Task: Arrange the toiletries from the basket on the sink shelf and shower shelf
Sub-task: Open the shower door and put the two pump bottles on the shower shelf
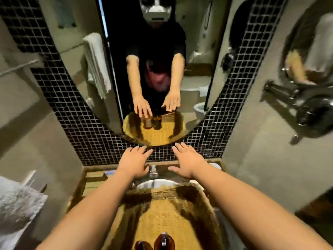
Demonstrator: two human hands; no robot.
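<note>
A woven yellow basket (203, 201) with dark rim stands on the sink below me. Two brown bottles (158, 241) stand upright at its near end, at the frame's bottom edge. My left hand (134, 162) and my right hand (185, 160) are stretched forward above the faucet (153, 171), fingers straight and spread, holding nothing. Both hover over the wooden sink shelf (93, 175) at the foot of the black mosaic wall. The mirror (153, 78) ahead reflects my arms, the basket and the bottles.
A white towel (18, 206) lies at the lower left. A wall-mounted hair dryer (310, 105) and a round magnifying mirror hang on the right wall. A white basin rim (155, 183) shows beyond the basket. Small flat items lie on the shelf's left end.
</note>
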